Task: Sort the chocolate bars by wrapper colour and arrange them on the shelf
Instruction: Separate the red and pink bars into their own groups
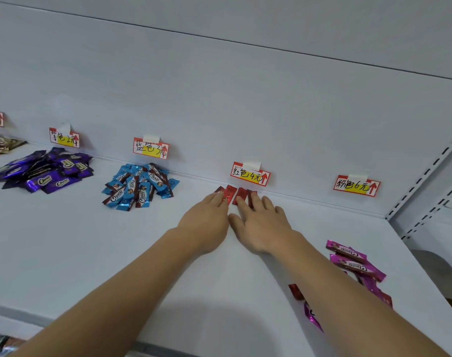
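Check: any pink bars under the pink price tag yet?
No. The shelf below the pink tag is bare; the pink bars lie near the front edge.

- Pretty plain setup: a white metal back panel (245, 99) fills most of the view, with a thin dark seam running across it up high.
- White slotted upright (425, 176) on the right edge (standard shop racking with rows of little dark slots).
- Small handwritten price labels (250, 174) taped along the panel's base.
- Soft, even light, with faint shadows.
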The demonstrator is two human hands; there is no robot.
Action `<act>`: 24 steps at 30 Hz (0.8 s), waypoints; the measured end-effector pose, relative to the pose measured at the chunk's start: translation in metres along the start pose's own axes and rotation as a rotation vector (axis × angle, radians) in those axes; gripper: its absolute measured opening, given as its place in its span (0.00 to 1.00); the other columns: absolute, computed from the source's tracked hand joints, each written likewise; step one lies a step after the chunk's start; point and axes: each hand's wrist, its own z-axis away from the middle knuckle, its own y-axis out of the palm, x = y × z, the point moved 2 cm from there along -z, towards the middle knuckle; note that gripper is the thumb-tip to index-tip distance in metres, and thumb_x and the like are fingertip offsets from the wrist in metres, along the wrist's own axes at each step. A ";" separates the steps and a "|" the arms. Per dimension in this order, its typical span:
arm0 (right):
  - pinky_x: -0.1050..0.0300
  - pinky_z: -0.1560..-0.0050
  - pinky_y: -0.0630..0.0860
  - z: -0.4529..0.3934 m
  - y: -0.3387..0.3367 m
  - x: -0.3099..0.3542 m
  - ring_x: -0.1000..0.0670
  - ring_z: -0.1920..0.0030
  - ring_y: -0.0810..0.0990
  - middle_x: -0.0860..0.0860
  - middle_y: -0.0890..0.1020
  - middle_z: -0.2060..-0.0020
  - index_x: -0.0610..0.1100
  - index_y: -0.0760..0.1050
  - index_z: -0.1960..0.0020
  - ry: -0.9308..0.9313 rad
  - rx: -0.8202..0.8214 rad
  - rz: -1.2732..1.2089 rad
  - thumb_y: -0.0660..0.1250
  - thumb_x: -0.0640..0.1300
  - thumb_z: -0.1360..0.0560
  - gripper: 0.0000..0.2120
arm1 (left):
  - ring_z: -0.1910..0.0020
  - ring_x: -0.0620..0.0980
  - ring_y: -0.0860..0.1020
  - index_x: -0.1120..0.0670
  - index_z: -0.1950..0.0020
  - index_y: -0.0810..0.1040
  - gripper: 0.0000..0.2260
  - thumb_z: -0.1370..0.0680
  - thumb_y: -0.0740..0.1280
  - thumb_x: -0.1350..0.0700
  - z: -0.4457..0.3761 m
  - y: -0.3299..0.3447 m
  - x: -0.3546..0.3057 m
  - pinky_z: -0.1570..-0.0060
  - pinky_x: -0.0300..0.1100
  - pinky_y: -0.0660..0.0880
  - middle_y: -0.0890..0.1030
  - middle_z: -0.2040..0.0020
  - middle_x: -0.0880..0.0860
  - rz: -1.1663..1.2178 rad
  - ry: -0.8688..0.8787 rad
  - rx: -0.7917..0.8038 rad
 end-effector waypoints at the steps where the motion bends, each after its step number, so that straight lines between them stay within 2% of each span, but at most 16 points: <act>1: 0.34 0.20 0.51 -0.001 -0.001 -0.001 0.40 0.17 0.45 0.47 0.45 0.15 0.56 0.43 0.16 -0.003 0.001 -0.007 0.40 0.67 0.18 0.34 | 0.17 0.51 0.56 0.56 0.16 0.57 0.25 0.13 0.55 0.54 -0.005 0.001 0.002 0.20 0.47 0.58 0.58 0.16 0.54 0.054 -0.038 0.029; 4: 0.34 0.20 0.51 0.005 -0.008 -0.009 0.40 0.16 0.44 0.47 0.44 0.15 0.56 0.41 0.15 0.002 -0.005 -0.052 0.43 0.67 0.17 0.34 | 0.18 0.51 0.57 0.54 0.16 0.58 0.25 0.14 0.55 0.53 -0.008 0.001 0.005 0.21 0.50 0.61 0.60 0.16 0.52 0.118 -0.064 0.003; 6: 0.35 0.19 0.51 0.016 -0.015 -0.021 0.41 0.16 0.44 0.47 0.45 0.15 0.55 0.43 0.15 0.005 -0.006 -0.055 0.45 0.67 0.17 0.34 | 0.19 0.53 0.60 0.54 0.19 0.64 0.23 0.14 0.56 0.52 0.000 0.000 0.002 0.22 0.51 0.63 0.64 0.19 0.52 0.112 -0.056 -0.019; 9: 0.38 0.19 0.54 0.046 -0.029 -0.047 0.42 0.17 0.48 0.47 0.53 0.16 0.52 0.53 0.16 -0.011 -0.025 -0.030 0.47 0.65 0.16 0.32 | 0.30 0.54 0.71 0.54 0.29 0.75 0.17 0.16 0.58 0.50 0.017 -0.006 -0.022 0.30 0.50 0.71 0.75 0.30 0.51 0.119 -0.063 -0.103; 12: 0.44 0.21 0.60 0.088 -0.036 -0.076 0.45 0.19 0.56 0.48 0.63 0.19 0.50 0.62 0.18 -0.043 -0.109 -0.080 0.54 0.59 0.15 0.27 | 0.37 0.50 0.75 0.51 0.33 0.79 0.15 0.16 0.60 0.48 0.043 -0.014 -0.070 0.37 0.47 0.74 0.79 0.37 0.47 0.252 -0.007 -0.161; 16: 0.53 0.27 0.67 0.151 -0.029 -0.108 0.51 0.27 0.68 0.55 0.76 0.30 0.50 0.75 0.27 -0.082 -0.280 -0.204 0.61 0.53 0.16 0.19 | 0.43 0.47 0.76 0.47 0.39 0.82 0.12 0.17 0.63 0.45 0.072 -0.010 -0.121 0.44 0.44 0.75 0.80 0.44 0.45 0.319 0.092 -0.129; 18: 0.56 0.32 0.69 0.178 -0.018 -0.117 0.53 0.31 0.71 0.57 0.79 0.36 0.51 0.80 0.32 -0.093 -0.340 -0.239 0.63 0.53 0.17 0.16 | 0.45 0.48 0.75 0.47 0.40 0.82 0.13 0.18 0.64 0.43 0.076 -0.004 -0.135 0.46 0.44 0.74 0.78 0.46 0.45 0.305 0.100 -0.089; 22: 0.56 0.30 0.70 0.208 0.012 -0.123 0.55 0.33 0.72 0.59 0.78 0.36 0.53 0.80 0.33 -0.142 -0.361 -0.266 0.63 0.61 0.20 0.21 | 0.46 0.49 0.74 0.47 0.43 0.80 0.12 0.19 0.65 0.42 0.073 -0.003 -0.153 0.48 0.44 0.73 0.75 0.47 0.46 0.264 0.069 -0.032; 24: 0.56 0.30 0.70 0.213 0.020 -0.128 0.55 0.33 0.73 0.59 0.78 0.35 0.53 0.80 0.32 -0.130 -0.390 -0.313 0.65 0.59 0.19 0.20 | 0.49 0.50 0.75 0.49 0.46 0.78 0.10 0.20 0.67 0.43 0.069 -0.008 -0.158 0.50 0.45 0.74 0.76 0.49 0.47 0.245 0.021 0.027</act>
